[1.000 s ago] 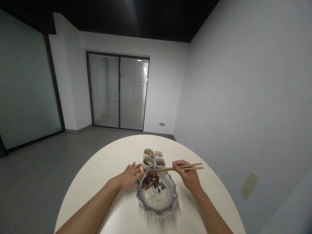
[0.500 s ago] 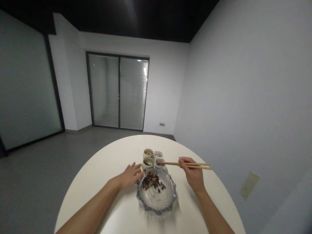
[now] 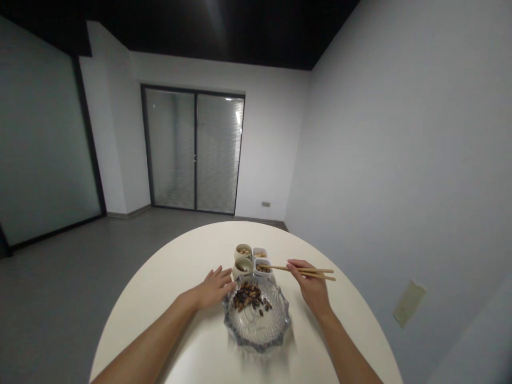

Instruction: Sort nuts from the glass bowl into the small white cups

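My right hand (image 3: 310, 285) grips a pair of wooden chopsticks (image 3: 314, 272), which point left. Their tips lie at the front right white square dish (image 3: 263, 273), which holds small brown pieces; whether they pinch anything is too small to tell. With fingers spread, my left hand (image 3: 216, 289) rests at the left rim of a clear scalloped glass bowl (image 3: 260, 341). Dark seeds and brown pieces (image 3: 247, 296) are heaped at that bowl's far left, with a few loose seeds to their right. Close to my left fingertips stands a pale green cup (image 3: 242, 266) with a few bits inside.
Behind the front containers are another pale green cup (image 3: 242, 252) with light nuts and a second white dish (image 3: 260, 254) with pale pieces. All stand on a round cream table (image 3: 192, 245). A white wall (image 3: 380, 160) rises close on the right.
My right hand and the chopsticks have shifted slightly left, their tips staying at the front white dish. My left hand and the glass bowl have stayed put.
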Available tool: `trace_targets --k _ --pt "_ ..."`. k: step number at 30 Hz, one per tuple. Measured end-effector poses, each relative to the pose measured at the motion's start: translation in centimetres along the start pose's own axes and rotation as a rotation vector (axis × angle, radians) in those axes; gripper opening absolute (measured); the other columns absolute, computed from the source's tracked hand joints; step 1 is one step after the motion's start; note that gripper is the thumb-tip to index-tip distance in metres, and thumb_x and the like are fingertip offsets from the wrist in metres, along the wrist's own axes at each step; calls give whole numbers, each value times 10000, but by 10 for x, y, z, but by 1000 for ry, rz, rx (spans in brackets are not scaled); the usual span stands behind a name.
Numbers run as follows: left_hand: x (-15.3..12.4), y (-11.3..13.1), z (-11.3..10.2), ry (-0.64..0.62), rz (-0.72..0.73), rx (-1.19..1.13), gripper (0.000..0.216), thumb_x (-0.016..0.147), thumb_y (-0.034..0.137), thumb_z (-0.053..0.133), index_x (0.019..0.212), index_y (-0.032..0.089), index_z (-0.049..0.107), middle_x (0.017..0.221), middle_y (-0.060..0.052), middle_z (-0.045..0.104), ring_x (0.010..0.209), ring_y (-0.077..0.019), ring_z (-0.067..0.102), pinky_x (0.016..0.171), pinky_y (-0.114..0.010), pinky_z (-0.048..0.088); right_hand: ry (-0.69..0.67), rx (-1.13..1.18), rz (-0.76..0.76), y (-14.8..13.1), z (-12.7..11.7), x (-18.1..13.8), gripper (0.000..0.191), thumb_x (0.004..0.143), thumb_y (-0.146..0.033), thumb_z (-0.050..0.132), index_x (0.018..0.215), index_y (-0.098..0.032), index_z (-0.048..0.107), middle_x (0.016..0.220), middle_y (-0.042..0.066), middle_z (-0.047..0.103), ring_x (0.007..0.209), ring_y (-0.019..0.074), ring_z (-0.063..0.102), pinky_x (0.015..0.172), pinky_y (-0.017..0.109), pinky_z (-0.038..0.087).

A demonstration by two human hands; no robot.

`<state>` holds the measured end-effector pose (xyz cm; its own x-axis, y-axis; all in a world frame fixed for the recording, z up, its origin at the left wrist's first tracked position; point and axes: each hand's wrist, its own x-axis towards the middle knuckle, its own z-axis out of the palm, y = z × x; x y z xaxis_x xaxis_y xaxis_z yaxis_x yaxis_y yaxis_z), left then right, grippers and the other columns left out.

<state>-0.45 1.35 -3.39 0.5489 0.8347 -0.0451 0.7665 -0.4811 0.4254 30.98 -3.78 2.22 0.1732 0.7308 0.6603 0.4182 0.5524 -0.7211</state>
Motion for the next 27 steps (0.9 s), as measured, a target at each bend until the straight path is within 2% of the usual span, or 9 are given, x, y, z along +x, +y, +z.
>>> trace_targets --k 8,11,19,23,27 --pt "1 -1 2 -2 -6 7 602 1032 623 197 1452 287 468 1604 -49 226 1469 -356 76 1157 -572 73 98 10 27 2 -4 2 282 799 -470 724 836 -191 747 795 72 744 738 230 687 680 356 577" --pt "2 -1 1 -13 -17 22 592 1035 608 202 1456 282 461 1604 -52 227 1469 -358 76 1156 -573 74 88 55 17 1 -5 0 311 826 -491 692 844 -183 726 762 72 731 697 220 686 638 342 580" --pt "4 1 1 -13 -5 12 594 1033 622 193 1450 299 465 1605 -44 224 1468 -361 70 1152 -586 69 -94 67 25 -12 -5 0 388 795 -572 693 721 -191 676 623 42 684 574 189 657 533 288 562" --pt "3 1 2 -10 -5 9 587 1035 614 206 1452 291 465 1605 -50 223 1469 -359 73 1155 -578 66 -167 102 97 -12 -8 0 430 793 -619 668 742 -192 668 605 39 683 561 192 669 526 284 565" --pt "3 3 1 -17 -3 10 590 1034 618 193 1465 302 445 1607 -46 215 1469 -357 71 1153 -579 69 -272 88 120 -9 -11 -1 413 836 -593 629 762 -191 685 608 34 679 559 184 663 541 278 555"
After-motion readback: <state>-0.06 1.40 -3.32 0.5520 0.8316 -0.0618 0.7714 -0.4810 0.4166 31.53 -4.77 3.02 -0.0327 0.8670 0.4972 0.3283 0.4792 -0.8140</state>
